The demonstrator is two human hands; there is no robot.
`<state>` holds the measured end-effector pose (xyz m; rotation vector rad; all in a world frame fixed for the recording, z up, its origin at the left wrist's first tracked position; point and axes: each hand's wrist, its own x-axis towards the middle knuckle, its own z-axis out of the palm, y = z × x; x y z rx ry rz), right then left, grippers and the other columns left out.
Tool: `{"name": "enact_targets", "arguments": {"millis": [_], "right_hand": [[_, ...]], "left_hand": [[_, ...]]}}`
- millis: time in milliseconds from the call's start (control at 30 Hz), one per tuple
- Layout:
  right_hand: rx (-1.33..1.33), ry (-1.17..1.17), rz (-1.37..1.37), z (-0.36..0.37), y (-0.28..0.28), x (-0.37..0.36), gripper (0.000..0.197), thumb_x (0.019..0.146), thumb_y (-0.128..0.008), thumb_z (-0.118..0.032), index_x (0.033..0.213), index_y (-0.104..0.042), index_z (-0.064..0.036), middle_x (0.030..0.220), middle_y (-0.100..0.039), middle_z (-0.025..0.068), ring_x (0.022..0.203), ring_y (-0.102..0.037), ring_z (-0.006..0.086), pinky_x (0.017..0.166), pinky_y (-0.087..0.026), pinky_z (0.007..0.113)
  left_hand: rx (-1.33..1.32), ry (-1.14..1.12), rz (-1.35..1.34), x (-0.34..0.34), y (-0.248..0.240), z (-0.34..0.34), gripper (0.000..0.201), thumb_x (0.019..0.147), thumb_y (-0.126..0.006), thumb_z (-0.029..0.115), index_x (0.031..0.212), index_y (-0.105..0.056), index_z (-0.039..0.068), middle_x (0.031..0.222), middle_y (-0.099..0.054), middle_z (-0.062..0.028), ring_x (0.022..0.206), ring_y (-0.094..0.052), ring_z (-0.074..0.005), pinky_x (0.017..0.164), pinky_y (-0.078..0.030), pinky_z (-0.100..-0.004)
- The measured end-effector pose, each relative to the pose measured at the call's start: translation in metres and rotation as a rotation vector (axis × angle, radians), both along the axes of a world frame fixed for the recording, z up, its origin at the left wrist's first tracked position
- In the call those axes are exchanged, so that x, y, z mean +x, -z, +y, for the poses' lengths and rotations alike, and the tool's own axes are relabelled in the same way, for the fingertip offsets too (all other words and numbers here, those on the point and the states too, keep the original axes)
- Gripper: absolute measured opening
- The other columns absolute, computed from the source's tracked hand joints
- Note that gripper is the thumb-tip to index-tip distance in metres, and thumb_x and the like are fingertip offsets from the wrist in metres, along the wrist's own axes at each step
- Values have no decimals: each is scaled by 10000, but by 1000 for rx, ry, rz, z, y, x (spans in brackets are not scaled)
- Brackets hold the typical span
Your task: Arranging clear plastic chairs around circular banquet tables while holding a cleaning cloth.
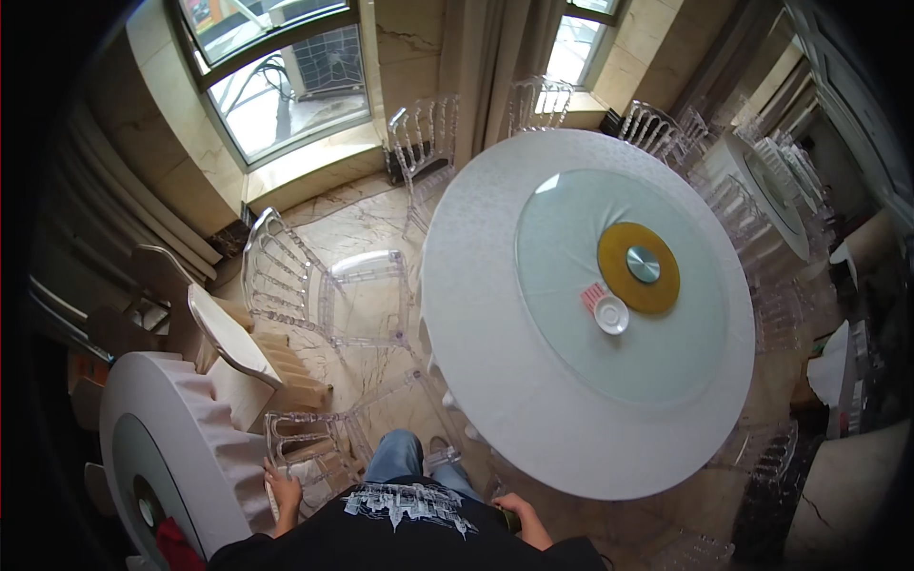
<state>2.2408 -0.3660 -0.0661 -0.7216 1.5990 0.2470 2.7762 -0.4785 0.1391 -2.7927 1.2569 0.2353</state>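
Observation:
At the lower left, my left hand [284, 492] closes round the back of a clear plastic chair [305, 436]. Its seat reaches toward the big round table. My right hand [524, 519], low and near my body, has curled fingers around a small dark object, mostly hidden and too unclear to name. Ahead to the right stands the large round table with a white cloth [476, 314]. On it lies a glass turntable [571, 247] with a gold disc [619, 249] at its middle. A small white dish [610, 315] and a red-and-white card [592, 295] rest beside the disc.
Another clear chair [367, 295] stands left of the big table, with several more around its far and right sides. A smaller cloth-covered table [205, 428] is at my left, a red cloth [179, 544] on it. Beside it is a cream-covered chair [238, 381]. Windows [286, 90] line the far wall.

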Motion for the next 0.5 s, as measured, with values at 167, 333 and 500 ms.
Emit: {"name": "enact_targets", "arguments": {"millis": [167,333,500], "right_hand": [[-5,150,-8,26,-24,12,367,680,-637,-356,777,-657,-2,834,-626,154,764,-585,243,706,-454,333],[-183,220,-8,52,-27,23,365,671,-610,-361,722,-654,-2,711,-623,177,656,-595,250,630,-463,354],[-348,319,97,81,-36,37,387,677,-580,-376,728,-651,2,695,-618,197,639,-604,270,618,-465,361]], "left_hand": [[-271,-52,414,67,79,64,604,725,-535,60,1258,-251,57,1149,-437,-261,949,-520,-405,823,-411,-408],[-446,44,713,61,90,59,434,806,-466,-12,1202,-291,0,1075,-422,-180,827,-552,-242,665,-475,-301],[-481,161,394,85,123,72,438,855,-447,53,1252,-270,-8,1140,-436,-208,904,-537,-298,792,-430,-347]]}}
